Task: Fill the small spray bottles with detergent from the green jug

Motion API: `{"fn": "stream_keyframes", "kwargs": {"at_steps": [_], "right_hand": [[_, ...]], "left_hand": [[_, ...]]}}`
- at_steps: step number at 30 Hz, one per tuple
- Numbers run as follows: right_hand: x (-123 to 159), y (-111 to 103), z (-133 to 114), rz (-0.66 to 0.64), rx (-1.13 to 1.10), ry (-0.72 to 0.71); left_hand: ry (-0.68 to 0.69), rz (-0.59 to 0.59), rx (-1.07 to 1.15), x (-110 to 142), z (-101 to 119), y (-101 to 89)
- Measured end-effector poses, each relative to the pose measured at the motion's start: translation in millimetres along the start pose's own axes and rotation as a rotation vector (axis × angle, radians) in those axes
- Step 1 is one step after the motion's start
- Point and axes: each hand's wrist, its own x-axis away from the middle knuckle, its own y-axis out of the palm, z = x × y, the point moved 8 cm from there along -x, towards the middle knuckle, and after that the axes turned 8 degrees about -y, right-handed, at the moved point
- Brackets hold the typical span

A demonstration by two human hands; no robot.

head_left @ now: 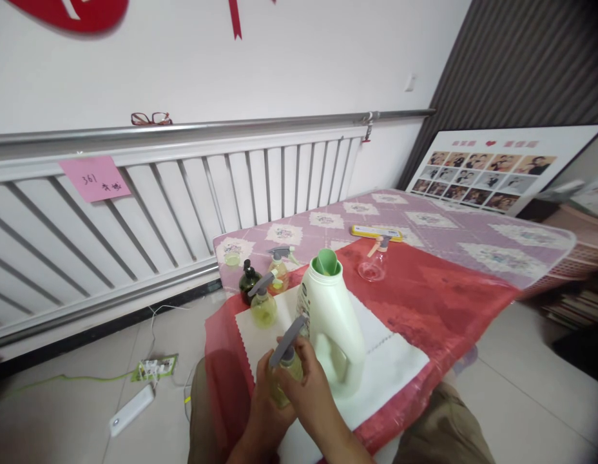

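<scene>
A small clear spray bottle (288, 341) with a grey trigger head and yellowish liquid is between my hands, close to the table's near edge. My left hand (264, 403) is wrapped around its body from the left. On the other side, my right hand (309, 380) closes its fingers at the neck, just under the spray head. Right beside my right hand stands a large pale green jug (338, 312) with a handle; a green cap or cup (327, 261) sits in its mouth. Just beyond, another yellow-filled spray bottle (264, 310) stands upright.
Behind it are a dark pump bottle (249, 278) and an orange-tinted spray bottle (278, 274). An apparently empty clear spray bottle (372, 264) stands on red plastic sheeting (424, 296), near a yellow-edged case (376, 232). White cloth (395, 364) lies underneath. A radiator (250, 183) lines the wall.
</scene>
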Motion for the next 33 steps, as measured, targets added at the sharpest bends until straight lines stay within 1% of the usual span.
{"fn": "stream_keyframes", "kwargs": {"at_steps": [2,4,5,7,10,12,13,15,18,20,23,26,28,30,33], "right_hand": [[2.4,1.4,-8.3,-0.06,-0.026,-0.073],[3.4,0.9,-12.0,-0.08,-0.018,-0.117],[3.2,0.5,-10.7,-0.074,-0.009,-0.113],[2.0,1.7,-3.4,-0.06,-0.011,-0.064],[0.4,5.1,7.7,-0.016,-0.044,0.014],[0.7,4.6,9.1,0.033,-0.04,0.025],[1.3,4.0,7.6,0.047,-0.031,0.015],[2.7,4.6,1.1,0.025,-0.007,-0.034],[4.6,4.5,-9.6,-0.028,0.039,-0.142],[4.5,3.1,-9.2,-0.03,0.07,-0.154],[2.2,3.9,2.3,-0.013,0.083,-0.053],[0.0,4.8,9.5,0.04,0.09,0.036],[-0.9,4.1,8.9,0.078,0.092,0.058],[-2.0,2.8,6.2,0.091,0.076,0.061],[-5.2,0.0,1.0,0.047,0.029,0.044]], "left_hand": [[-0.03,-0.032,0.017,-0.6,-3.9,2.2],[-0.07,-0.067,0.053,-1.4,-9.3,5.1],[-0.084,-0.079,0.068,-1.7,-11.4,6.4],[-0.082,-0.06,0.074,-2.3,-12.1,5.7],[-0.032,-0.011,0.039,-2.8,-5.1,2.3],[0.004,-0.011,0.028,-2.5,0.8,1.8],[0.012,-0.015,0.027,-2.2,2.4,1.8],[0.009,-0.004,0.025,-1.4,1.4,1.0],[-0.03,0.018,0.025,-0.3,-8.5,1.5],[-0.042,0.017,0.037,-0.6,-14.2,3.7],[-0.044,-0.015,0.061,-3.0,-14.8,7.4],[-0.071,-0.032,0.063,-4.9,-9.9,6.6],[-0.07,-0.066,0.065,-3.6,-6.4,6.4],[-0.053,-0.13,0.087,-0.2,-5.8,7.3],[-0.036,-0.247,0.148,4.5,-8.6,6.9]]}}
